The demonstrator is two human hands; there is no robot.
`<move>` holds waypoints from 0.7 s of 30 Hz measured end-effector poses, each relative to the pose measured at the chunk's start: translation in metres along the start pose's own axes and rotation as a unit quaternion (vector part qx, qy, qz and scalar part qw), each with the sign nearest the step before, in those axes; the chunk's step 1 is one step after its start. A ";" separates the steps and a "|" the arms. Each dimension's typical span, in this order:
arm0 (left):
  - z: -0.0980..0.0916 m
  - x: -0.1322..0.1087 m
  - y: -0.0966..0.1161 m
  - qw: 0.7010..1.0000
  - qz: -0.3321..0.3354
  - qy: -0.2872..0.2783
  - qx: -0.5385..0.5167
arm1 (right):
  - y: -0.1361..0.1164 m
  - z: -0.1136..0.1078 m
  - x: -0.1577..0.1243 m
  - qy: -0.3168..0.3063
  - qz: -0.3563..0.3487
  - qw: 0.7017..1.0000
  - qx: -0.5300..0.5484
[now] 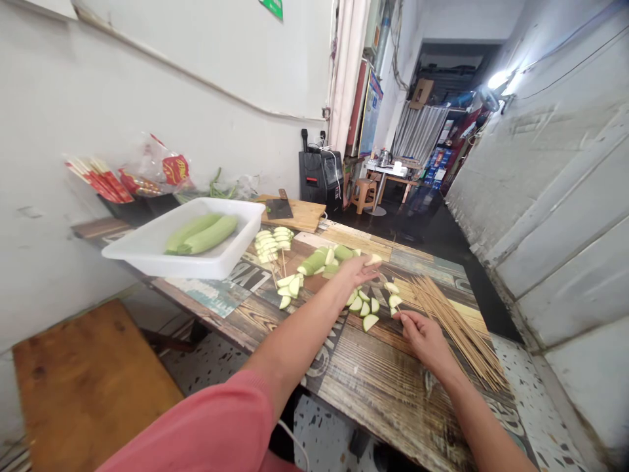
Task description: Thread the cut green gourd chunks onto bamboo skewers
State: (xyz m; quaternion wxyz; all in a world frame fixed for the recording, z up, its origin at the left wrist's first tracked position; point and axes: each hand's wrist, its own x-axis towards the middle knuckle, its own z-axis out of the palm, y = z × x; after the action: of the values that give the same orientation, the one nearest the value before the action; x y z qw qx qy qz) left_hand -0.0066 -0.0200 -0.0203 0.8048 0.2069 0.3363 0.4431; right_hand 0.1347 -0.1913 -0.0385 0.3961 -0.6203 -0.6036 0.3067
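My left hand reaches across the table, its fingers on a pale zucchini slice. Closer to me, my right hand pinches the end of a skewer, mostly hidden, that carries a few zucchini slices. Below my left hand lie several loose half-round zucchini slices. Thicker cut zucchini pieces are just beyond my left forearm. Finished-looking skewers of zucchini slices are heaped farther left, and another skewered bunch lies nearer me.
Right of my right hand, a spread of bare wooden skewers covers the table. A white tub with two whole zucchini stands left. Behind are a cutting board with a cleaver and a black speaker.
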 end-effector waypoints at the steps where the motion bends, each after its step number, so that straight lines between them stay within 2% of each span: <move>1: 0.001 -0.001 0.000 1.000 -0.002 0.005 0.000 | 0.000 0.000 0.000 0.000 0.001 1.000 0.009; 6: 0.006 -0.006 -0.004 1.000 -0.004 0.003 0.007 | -0.002 0.004 -0.001 -0.003 0.012 0.998 0.060; 12: 0.011 -0.013 -0.008 1.000 0.001 -0.003 0.013 | -0.003 0.010 -0.002 -0.023 0.083 0.986 0.143; 14: 0.011 -0.014 -0.008 1.000 0.000 -0.005 0.010 | 0.000 0.010 -0.001 -0.005 0.062 0.992 0.110; 17: 0.011 -0.014 -0.009 1.000 0.000 -0.005 0.006 | 0.005 0.008 0.001 0.041 -0.007 0.999 0.001; 21: 0.012 -0.014 -0.010 1.000 -0.001 -0.016 -0.004 | 0.008 0.004 0.003 0.094 -0.094 0.985 -0.110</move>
State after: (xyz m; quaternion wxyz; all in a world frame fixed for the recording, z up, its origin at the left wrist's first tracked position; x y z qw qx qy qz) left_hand 0.0019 -0.0374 -0.0134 0.8111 0.2106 0.3223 0.4404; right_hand 0.1359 -0.1880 -0.0470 0.4071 -0.6269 -0.6493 0.1402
